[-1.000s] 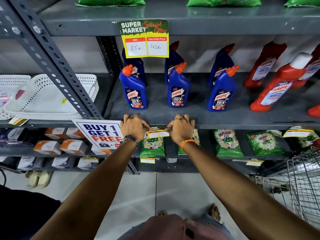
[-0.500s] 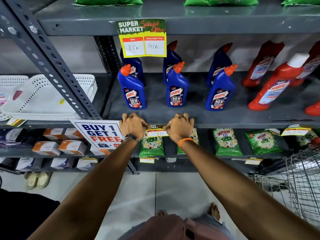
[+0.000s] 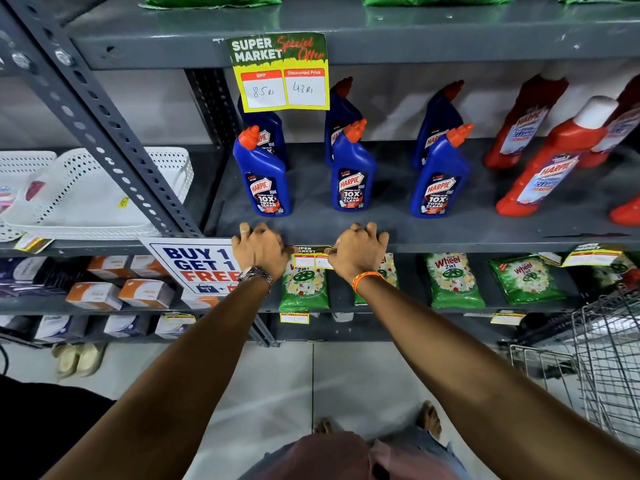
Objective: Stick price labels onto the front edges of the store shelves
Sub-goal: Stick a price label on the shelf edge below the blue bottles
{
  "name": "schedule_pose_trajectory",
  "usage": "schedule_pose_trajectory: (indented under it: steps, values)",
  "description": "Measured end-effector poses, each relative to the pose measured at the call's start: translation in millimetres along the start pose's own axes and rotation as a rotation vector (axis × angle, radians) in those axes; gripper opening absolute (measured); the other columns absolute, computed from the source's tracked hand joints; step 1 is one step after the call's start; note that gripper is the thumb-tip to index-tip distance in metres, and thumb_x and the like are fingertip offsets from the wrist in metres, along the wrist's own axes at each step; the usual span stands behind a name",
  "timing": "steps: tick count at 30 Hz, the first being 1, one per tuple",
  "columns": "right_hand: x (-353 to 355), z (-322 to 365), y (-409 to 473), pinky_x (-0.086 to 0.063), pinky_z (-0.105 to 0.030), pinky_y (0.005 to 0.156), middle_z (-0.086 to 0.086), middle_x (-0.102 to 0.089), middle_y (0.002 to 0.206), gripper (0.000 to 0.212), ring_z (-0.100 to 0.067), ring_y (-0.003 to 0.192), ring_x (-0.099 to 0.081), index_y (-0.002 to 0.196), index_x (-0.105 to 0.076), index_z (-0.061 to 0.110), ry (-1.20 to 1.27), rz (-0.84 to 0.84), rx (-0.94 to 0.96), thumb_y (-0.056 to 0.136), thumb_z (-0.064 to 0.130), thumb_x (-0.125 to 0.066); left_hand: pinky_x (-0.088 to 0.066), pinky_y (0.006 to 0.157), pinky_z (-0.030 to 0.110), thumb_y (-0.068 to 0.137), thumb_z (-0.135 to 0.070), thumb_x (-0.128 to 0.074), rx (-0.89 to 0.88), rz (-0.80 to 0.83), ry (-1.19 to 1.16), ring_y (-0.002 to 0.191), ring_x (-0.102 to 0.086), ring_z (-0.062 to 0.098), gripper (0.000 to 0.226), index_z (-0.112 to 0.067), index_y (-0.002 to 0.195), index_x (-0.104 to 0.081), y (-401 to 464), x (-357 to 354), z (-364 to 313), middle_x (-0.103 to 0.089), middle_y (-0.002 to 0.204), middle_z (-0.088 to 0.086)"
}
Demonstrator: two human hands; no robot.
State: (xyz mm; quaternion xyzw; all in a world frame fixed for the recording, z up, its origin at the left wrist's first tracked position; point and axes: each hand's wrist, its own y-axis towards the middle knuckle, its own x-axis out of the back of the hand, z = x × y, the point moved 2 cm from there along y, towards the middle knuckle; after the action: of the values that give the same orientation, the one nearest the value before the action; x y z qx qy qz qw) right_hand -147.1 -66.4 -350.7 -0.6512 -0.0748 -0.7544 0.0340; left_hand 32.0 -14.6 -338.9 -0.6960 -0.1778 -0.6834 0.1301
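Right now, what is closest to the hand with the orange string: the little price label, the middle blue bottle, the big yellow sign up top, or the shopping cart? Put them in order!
From the right hand:
1. Price label, touching it, just left on the shelf edge.
2. Middle blue bottle, just above, on the shelf.
3. Big yellow sign and shopping cart, both far off, one up top, one at lower right; too close to call.

Bare shelf (image 3: 485,230) lay open right of my hands; three blue bottles (image 3: 352,174) stood close behind them, a promotional sign (image 3: 194,263) crowding my left hand (image 3: 259,249).
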Motion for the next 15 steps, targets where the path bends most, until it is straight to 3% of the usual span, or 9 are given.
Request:
schedule_pose_trajectory:
  steps: [4, 8, 11, 13, 15]
  values:
    - [3.0, -11.2, -0.8, -0.035, -0.045, 0.087, 0.000, -0.065, 0.100, 0.025, -0.030, 0.108, -0.048, 0.084, -0.076, 0.022, -0.023, -0.024, -0.008, 0.074, 0.044, -0.071, -0.043, 0.087, 0.042, 0.081, -0.033, -0.070, -0.088, -0.041, -0.111, 0.112, -0.051, 0.032, 0.022, -0.021, 0.100, -0.068, -3.5, -2.6, 1.4, -0.066, 0.110, 0.006]
    - [4.2, -17.7, 7.2, -0.036, -0.042, 0.087, 0.005, -0.070, 0.101, 0.025, -0.026, 0.110, -0.047, 0.098, -0.076, 0.028, 0.117, -0.058, 0.129, 0.074, 0.037, -0.076, -0.043, 0.103, 0.045, 0.076, -0.015, -0.070, -0.140, -0.025, -0.279, 0.119, -0.051, 0.037, 0.058, -0.007, 0.131, -0.054, -7.5, -15.9, 5.3, -0.056, 0.130, 0.017]
    - [5.7, -6.5, 14.8, -0.036, -0.040, 0.090, 0.007, -0.074, 0.107, 0.037, -0.022, 0.113, -0.047, 0.108, -0.075, 0.029, 0.189, -0.009, 0.261, 0.076, 0.045, -0.079, -0.024, 0.125, 0.046, 0.081, -0.015, -0.065, -0.116, 0.083, -0.309, 0.146, -0.028, 0.041, 0.085, 0.005, 0.154, -0.024, -4.1, -28.4, 5.0, -0.029, 0.158, 0.025]
    - [5.7, 3.5, 17.8, -0.036, -0.039, 0.091, 0.007, -0.074, 0.107, 0.041, -0.022, 0.116, -0.047, 0.110, -0.075, 0.028, 0.184, 0.023, 0.320, 0.076, 0.050, -0.078, -0.006, 0.128, 0.045, 0.089, -0.021, -0.057, -0.120, 0.158, -0.230, 0.155, -0.005, 0.040, 0.091, 0.006, 0.157, -0.004, -1.7, -35.8, 4.5, -0.005, 0.167, 0.025]
    - [6.1, 9.8, 18.9, -0.034, -0.038, 0.089, 0.008, -0.074, 0.105, 0.040, -0.021, 0.117, -0.047, 0.108, -0.076, 0.028, 0.132, 0.021, 0.363, 0.076, 0.052, -0.077, -0.001, 0.128, 0.046, 0.093, -0.028, -0.051, -0.159, 0.179, -0.114, 0.156, 0.005, 0.038, 0.091, 0.006, 0.157, 0.004, -1.1, -42.9, 6.5, 0.006, 0.167, 0.024]
